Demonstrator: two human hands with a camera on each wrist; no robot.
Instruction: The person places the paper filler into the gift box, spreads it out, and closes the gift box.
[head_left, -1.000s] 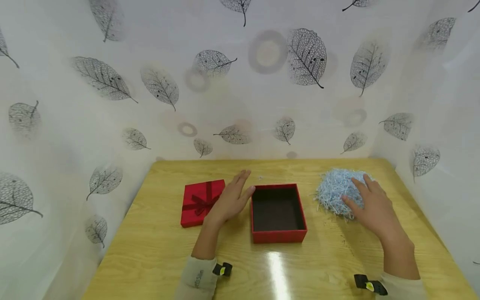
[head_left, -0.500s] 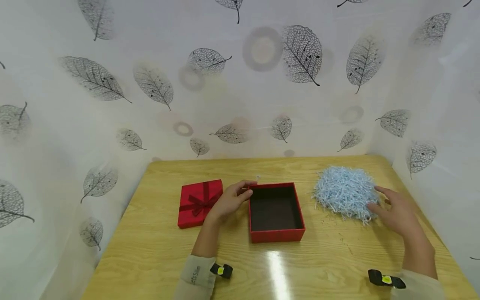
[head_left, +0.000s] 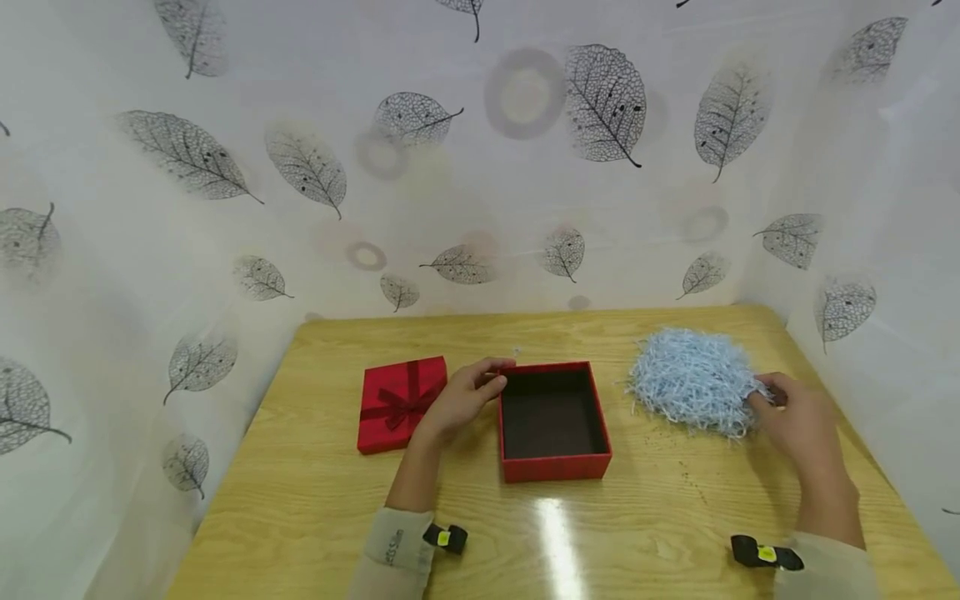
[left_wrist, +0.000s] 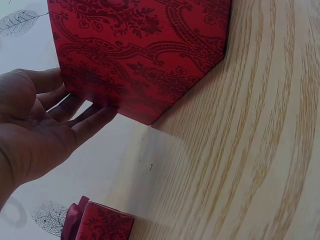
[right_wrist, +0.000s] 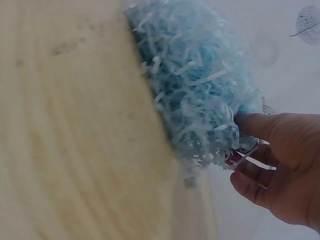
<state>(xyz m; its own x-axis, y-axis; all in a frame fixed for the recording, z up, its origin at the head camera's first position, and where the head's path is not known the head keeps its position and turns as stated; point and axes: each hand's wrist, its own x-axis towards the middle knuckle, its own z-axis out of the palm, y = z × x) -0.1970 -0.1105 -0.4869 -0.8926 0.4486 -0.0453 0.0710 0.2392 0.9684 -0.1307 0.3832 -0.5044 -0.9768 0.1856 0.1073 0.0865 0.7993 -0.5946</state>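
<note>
Pinched a few loose strands at the right edge of the pale blue shredded paper with the right hand, thumb and fingers drawn narrow around them. Lay heaped on the right of the wooden table, well apart from the red box. Looked matted and crinkled, all thin curling ribbons, whitish on the surface, deeper blue in the gaps, with a ragged fringe of stray ends. Spotted dark specks on the wood near its front edge. Gripped the box at its far left corner with the left hand, thumb and fingers bent about the corner. Noticed on its sides a dark scrolling floral pattern over bright red; inside, looked almost black. Saw left of it the red lid, crossed by dark ribbon and a bow, partly hidden by the left hand.
</note>
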